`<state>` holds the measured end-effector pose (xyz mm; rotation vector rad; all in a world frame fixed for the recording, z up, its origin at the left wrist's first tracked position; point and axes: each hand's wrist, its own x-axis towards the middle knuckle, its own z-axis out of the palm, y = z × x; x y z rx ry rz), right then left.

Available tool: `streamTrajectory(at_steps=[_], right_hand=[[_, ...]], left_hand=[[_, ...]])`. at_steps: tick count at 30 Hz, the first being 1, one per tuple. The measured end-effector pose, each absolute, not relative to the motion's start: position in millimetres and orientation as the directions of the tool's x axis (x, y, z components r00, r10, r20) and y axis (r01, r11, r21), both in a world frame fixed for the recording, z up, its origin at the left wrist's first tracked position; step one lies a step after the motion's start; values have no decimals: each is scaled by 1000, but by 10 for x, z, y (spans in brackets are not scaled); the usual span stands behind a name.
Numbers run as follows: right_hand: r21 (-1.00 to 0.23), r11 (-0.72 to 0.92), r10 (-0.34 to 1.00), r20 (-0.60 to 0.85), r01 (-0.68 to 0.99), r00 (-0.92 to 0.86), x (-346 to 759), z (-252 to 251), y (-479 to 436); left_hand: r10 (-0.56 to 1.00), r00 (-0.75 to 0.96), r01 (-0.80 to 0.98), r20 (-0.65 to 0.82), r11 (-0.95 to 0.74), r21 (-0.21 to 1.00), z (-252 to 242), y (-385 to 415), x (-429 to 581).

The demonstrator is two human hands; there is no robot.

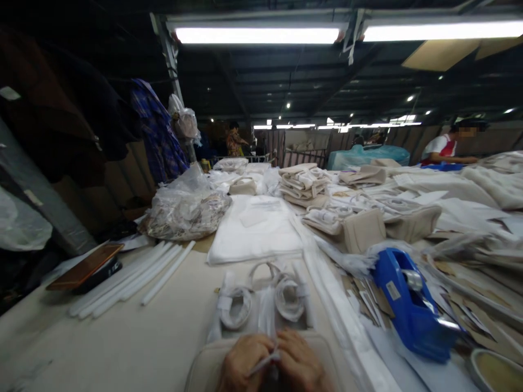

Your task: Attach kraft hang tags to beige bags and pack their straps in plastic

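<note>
Head view looks down a long tabletop (122, 337) covered in pale cloth. At its near edge, the left hand (245, 362) and the right hand (300, 365) meet over a beige pad (204, 365), fingers closed together on a thin white strip (265, 360) that runs between them. Each grip is pinched shut on that strip, thumbs and fingertips touching it. Just beyond the hands lie two coiled white cord bundles (235, 306), side by side on a clear plastic sheet. Farther toward the middle rests a folded white fabric stack (255, 228). White tubes (131, 280) lie in a loose row toward the left edge, near a dark tablet (85, 267). A blue tape dispenser (411, 305) sits to the right of the hands, among paper scraps. Beige folded goods (363, 228) crowd the far right side. Another person (445, 148) works at the far right corner.
</note>
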<state>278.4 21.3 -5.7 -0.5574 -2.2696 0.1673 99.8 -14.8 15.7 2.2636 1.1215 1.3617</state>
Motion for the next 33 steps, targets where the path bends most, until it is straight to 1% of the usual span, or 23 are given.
streamTrajectory(at_steps=[2,4,8,10,11,14,16,18,21,23,24,28,33], right_hand=[[-326,881,472,649,343,-597,2777,-29,184],[-391,859,512,643,331,-569,2774,32,151],[-533,828,539,667,176,-515,2820,153,93],[-584,802,551,646,122,-529,2864,181,53],[-596,794,553,632,115,-543,2885,188,26],[-570,814,514,623,109,-590,2931,192,-70],[-541,835,484,630,104,-607,2947,187,-128],[-524,845,476,641,109,-602,2962,174,-168],[-528,837,478,576,144,-663,2998,148,-190],[-532,830,475,510,171,-717,3019,140,-188],[-524,835,464,511,166,-724,3024,143,-184],[-483,871,402,591,92,-699,3006,239,-169],[-548,828,433,494,116,-754,3023,361,-176]], left_hand=[[756,246,511,606,-633,582,192,-228,1006],[775,227,536,589,-605,589,226,-270,1008],[794,241,532,558,-589,608,246,-280,1004],[776,259,538,574,-610,582,226,-271,1005],[755,277,546,595,-633,549,210,-266,1009],[636,328,558,699,-727,399,158,-263,1035],[572,337,571,748,-756,320,138,-273,1057],[537,345,593,770,-760,264,141,-293,1077],[499,375,620,782,-761,188,176,-327,1091],[489,388,625,782,-763,167,195,-345,1091],[489,391,623,780,-764,167,199,-352,1091],[483,401,611,779,-774,165,179,-370,1097],[484,440,599,756,-786,155,170,-391,1113]])
